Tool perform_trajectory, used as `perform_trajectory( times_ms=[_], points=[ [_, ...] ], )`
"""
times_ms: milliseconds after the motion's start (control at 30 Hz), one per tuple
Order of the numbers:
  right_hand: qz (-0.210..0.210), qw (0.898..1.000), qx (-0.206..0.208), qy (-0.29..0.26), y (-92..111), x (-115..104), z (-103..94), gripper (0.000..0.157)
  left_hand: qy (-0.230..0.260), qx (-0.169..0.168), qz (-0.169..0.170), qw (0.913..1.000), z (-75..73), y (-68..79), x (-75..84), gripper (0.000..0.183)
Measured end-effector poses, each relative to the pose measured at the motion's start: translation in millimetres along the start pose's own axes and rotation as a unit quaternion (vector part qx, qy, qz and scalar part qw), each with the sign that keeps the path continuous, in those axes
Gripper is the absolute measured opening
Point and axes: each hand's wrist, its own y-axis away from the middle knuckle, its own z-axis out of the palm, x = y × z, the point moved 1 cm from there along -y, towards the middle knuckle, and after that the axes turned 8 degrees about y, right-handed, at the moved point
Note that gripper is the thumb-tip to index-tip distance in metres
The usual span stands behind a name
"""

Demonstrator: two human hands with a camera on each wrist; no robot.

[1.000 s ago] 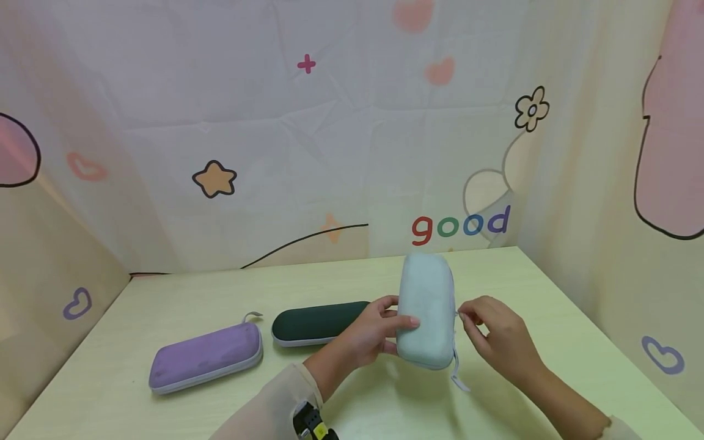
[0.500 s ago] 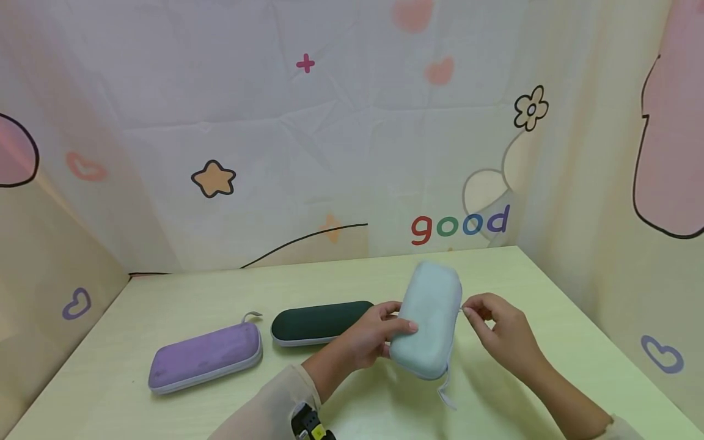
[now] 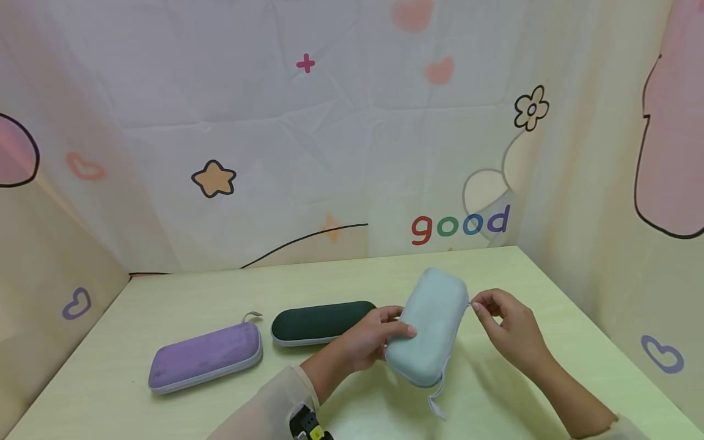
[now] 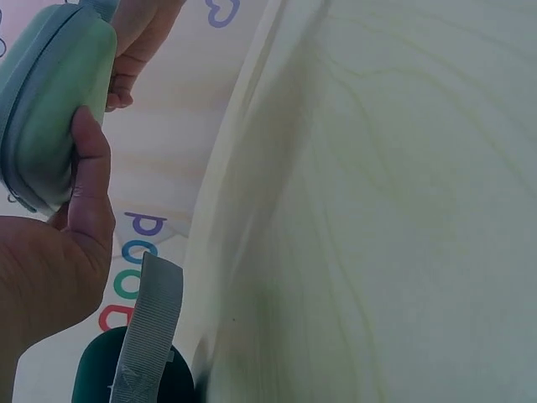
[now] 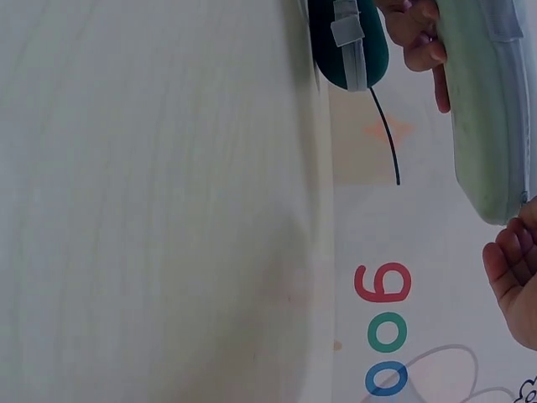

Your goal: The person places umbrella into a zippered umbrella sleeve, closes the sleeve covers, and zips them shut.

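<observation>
A pale mint zip case (image 3: 428, 327) is held tilted above the table, its fabric loop (image 3: 437, 404) hanging from the lower end. My left hand (image 3: 370, 337) grips its left side, thumb across the front face. At the case's upper right edge, my right hand (image 3: 511, 330) pinches the small zipper pull between thumb and index finger; the pull is mostly hidden by the fingertips. In the left wrist view, the left thumb presses the mint case (image 4: 63, 109) along its side. The right wrist view has the right hand (image 5: 516, 273) at the case's end, by the zipper seam.
Behind my left hand lies a dark green case (image 3: 321, 322) with a grey zip edge. A purple case (image 3: 206, 357) with a grey loop lies farther left on the pale yellow-green table (image 3: 341, 400). A printed cloth backdrop (image 3: 352, 153) surrounds the table at the back and sides.
The mint case has tilted clockwise, from nearly upright to leaning right, and lowered slightly. My right hand has shifted right and slightly up along its zipper edge. The other cases stay put.
</observation>
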Motion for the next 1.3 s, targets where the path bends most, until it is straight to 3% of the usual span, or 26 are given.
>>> perform_trajectory(
  times_ms=[333, 433, 533, 600, 700, 767, 833, 1100, 1300],
  points=[
    [0.002, 1.0, 0.003, -0.001, -1.5, 7.7, -3.7, 0.011, -0.032, -0.056, -0.009, 0.9979, -4.4, 3.4, 0.0, 0.057],
    [0.011, 1.0, -0.018, -0.023, -1.6, 8.7, -4.4, 0.009, -0.047, -0.069, -0.017, 0.9964, -6.4, 3.9, 0.7, 0.057],
    [0.03, 0.994, -0.065, -0.088, -1.7, 9.5, -5.8, 0.003, -0.06, -0.067, -0.027, 0.9956, -10.5, 3.5, 0.4, 0.056],
    [0.052, 0.981, -0.102, -0.156, -1.0, 10.8, -6.8, 0.008, -0.066, -0.059, -0.036, 0.9954, -13.8, 3.3, 0.2, 0.054],
    [0.081, 0.954, -0.145, -0.251, 0.3, 13.5, -7.8, 0.017, -0.056, -0.034, -0.05, 0.9966, -18.3, 3.5, 0.1, 0.053],
    [0.091, 0.939, -0.156, -0.293, 1.2, 15.5, -7.8, 0.02, -0.036, -0.011, -0.053, 0.9979, -20.8, 4.6, 0.7, 0.052],
    [0.095, 0.931, -0.159, -0.314, 1.9, 17.2, -7.2, 0.022, -0.012, 0.009, -0.053, 0.9985, -23.6, 5.9, 1.5, 0.05],
    [0.114, 0.929, -0.14, -0.324, 3.6, 19.0, -6.9, 0.022, 0.051, 0.034, -0.017, 0.998, -33.7, 8.6, 9.5, 0.044],
    [0.139, 0.941, -0.134, -0.28, 5.4, 12.6, -7.5, 0.023, 0.081, 0.118, 0.041, 0.9889, -35.5, 7.7, 11.2, 0.037]
  ],
)
